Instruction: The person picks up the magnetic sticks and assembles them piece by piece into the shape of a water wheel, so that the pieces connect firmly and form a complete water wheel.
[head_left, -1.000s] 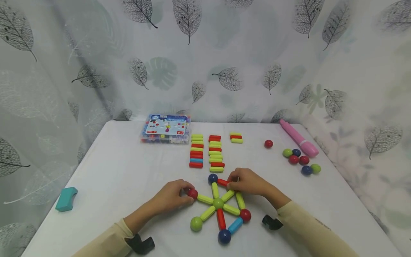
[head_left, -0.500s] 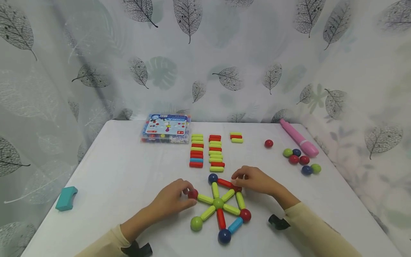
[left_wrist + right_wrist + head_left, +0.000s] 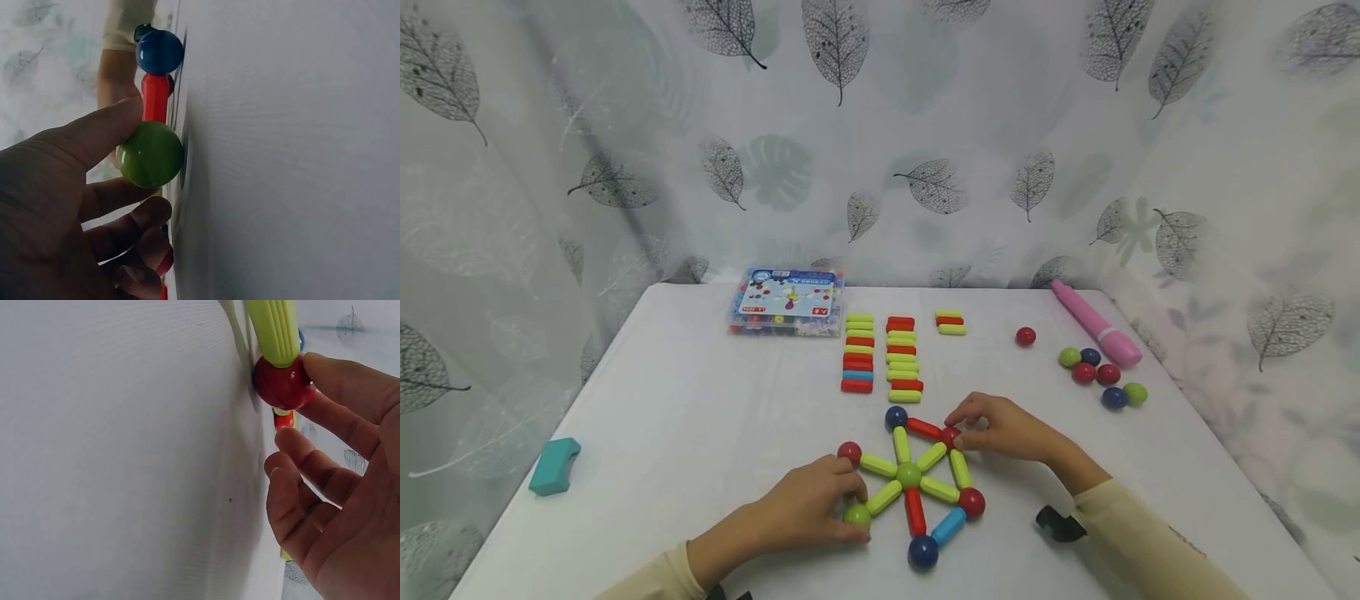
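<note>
A wheel-like figure of rods and balls lies on the white table, its spokes meeting at a green hub ball [image 3: 908,475]. My left hand [image 3: 801,508] holds the green outer ball [image 3: 150,154] at lower left between thumb and index finger, other fingers loosely curled. My right hand [image 3: 1011,429] pinches the red outer ball [image 3: 281,381] at upper right with thumb and index finger. A red rod [image 3: 924,428] joins that ball to a blue ball [image 3: 897,417]. A light-blue rod [image 3: 948,527] runs between the right-hand red ball [image 3: 972,502] and the lower blue ball [image 3: 922,552].
Two columns of loose rods [image 3: 859,353] lie beyond the figure, with a small third group [image 3: 951,323] beside them. A clear parts box [image 3: 786,304] stands at the back. Loose balls [image 3: 1084,372] and a pink pen-shaped object [image 3: 1096,322] lie right, a teal block [image 3: 554,467] left.
My left hand has left the red ball at upper left and moved down to the green ball. My right hand has shifted from the red rod to the red ball at its end.
</note>
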Action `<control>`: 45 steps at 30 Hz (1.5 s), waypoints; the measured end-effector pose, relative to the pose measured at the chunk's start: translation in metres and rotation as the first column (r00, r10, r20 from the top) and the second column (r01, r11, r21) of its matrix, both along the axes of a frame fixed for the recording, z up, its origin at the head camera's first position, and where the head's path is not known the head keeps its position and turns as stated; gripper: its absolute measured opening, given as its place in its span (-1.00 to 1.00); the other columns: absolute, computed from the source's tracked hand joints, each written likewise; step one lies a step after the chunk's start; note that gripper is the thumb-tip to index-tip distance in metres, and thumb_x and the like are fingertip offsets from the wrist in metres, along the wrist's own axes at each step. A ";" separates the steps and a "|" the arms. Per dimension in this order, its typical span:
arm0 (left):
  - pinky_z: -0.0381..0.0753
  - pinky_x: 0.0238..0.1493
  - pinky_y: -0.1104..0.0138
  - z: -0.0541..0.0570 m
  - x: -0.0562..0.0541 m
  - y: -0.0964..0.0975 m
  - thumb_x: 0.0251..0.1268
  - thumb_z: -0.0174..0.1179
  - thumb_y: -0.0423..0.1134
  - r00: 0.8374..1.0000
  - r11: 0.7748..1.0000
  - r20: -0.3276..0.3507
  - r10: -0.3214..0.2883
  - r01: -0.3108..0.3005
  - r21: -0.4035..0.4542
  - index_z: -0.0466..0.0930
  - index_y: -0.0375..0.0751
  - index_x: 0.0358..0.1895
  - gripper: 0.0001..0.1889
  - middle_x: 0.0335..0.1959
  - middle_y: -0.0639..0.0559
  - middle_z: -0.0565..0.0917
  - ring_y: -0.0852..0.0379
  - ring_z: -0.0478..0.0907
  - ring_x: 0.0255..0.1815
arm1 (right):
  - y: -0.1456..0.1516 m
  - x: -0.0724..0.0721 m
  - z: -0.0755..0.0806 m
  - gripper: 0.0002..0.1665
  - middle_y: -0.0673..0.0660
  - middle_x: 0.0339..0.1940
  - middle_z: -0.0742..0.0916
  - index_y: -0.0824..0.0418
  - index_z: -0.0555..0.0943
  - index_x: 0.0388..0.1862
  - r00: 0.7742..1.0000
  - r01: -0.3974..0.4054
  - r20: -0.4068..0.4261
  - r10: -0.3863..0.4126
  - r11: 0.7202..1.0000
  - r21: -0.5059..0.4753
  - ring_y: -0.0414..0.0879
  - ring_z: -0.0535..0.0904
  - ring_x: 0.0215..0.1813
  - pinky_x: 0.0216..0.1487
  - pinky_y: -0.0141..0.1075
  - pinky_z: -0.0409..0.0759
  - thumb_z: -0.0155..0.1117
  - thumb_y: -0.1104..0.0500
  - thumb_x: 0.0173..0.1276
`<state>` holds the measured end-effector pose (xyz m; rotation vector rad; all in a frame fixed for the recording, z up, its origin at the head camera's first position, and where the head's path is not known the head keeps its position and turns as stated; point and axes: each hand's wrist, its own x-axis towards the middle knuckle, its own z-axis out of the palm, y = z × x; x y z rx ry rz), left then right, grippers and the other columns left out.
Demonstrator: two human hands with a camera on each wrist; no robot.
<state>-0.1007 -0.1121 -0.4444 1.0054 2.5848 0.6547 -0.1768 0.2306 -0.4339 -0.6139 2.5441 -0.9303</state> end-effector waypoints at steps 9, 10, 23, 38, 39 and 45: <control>0.57 -0.11 0.42 -0.004 -0.002 -0.009 0.04 0.51 0.21 0.998 0.997 0.064 0.029 -0.033 0.064 0.68 0.14 0.02 -0.52 -0.20 0.38 0.57 0.36 0.42 -0.16 | 0.007 0.002 -0.010 -0.52 -0.04 0.00 0.69 0.00 0.67 0.20 0.998 0.030 0.057 -0.026 0.997 -0.075 -0.04 0.57 0.00 -0.03 -0.26 0.61 0.47 -0.02 0.32; 0.57 -0.08 0.41 -0.004 -0.002 -0.010 0.03 0.51 0.21 0.997 0.997 0.060 0.038 -0.042 0.068 0.68 0.14 0.03 -0.50 -0.17 0.37 0.58 0.35 0.42 -0.14 | 0.008 0.002 -0.011 -0.52 -0.03 0.01 0.69 0.01 0.67 0.21 0.998 0.029 0.066 -0.024 0.996 -0.087 -0.03 0.57 0.00 -0.03 -0.26 0.62 0.47 -0.02 0.32; 0.59 0.19 0.12 -0.003 -0.002 -0.019 -0.01 0.48 0.32 0.988 0.981 0.073 0.138 -0.146 0.128 0.61 0.08 0.16 -0.32 0.01 0.24 0.59 0.19 0.45 0.09 | 0.013 0.001 -0.019 -0.43 0.07 0.17 0.70 0.02 0.58 0.36 0.967 0.118 0.245 -0.068 0.974 -0.192 0.04 0.66 -0.11 -0.16 -0.22 0.64 0.32 -0.09 0.41; 0.51 0.30 -0.05 -0.003 -0.009 -0.024 0.00 0.59 -0.02 0.986 0.978 0.102 0.135 -0.149 0.147 0.58 0.02 0.23 -0.35 0.23 0.11 0.61 0.02 0.46 0.30 | 0.029 0.017 -0.019 -0.44 0.18 0.21 0.70 0.17 0.44 0.46 0.945 0.136 0.326 -0.028 0.939 -0.315 0.15 0.69 -0.08 -0.18 -0.26 0.66 0.07 -0.02 0.59; 0.51 0.30 -0.05 -0.003 -0.009 -0.025 0.01 0.58 -0.05 0.984 0.976 0.104 0.145 -0.159 0.148 0.58 0.01 0.23 -0.35 0.23 0.10 0.62 0.02 0.47 0.30 | 0.030 0.019 -0.019 -0.43 0.19 0.21 0.70 0.19 0.43 0.46 0.943 0.136 0.331 -0.025 0.939 -0.316 0.15 0.69 -0.08 -0.17 -0.25 0.66 0.07 -0.02 0.59; 0.54 0.28 -0.02 -0.007 -0.015 -0.027 0.11 0.52 -0.16 0.970 0.953 0.122 0.209 -0.230 0.195 0.58 -0.09 0.26 -0.40 0.19 0.06 0.66 0.02 0.54 0.25 | 0.038 0.028 -0.016 -0.42 0.19 0.15 0.73 0.26 0.42 0.45 0.929 0.126 0.370 0.006 0.935 -0.331 0.13 0.71 -0.10 -0.18 -0.27 0.65 0.07 0.00 0.58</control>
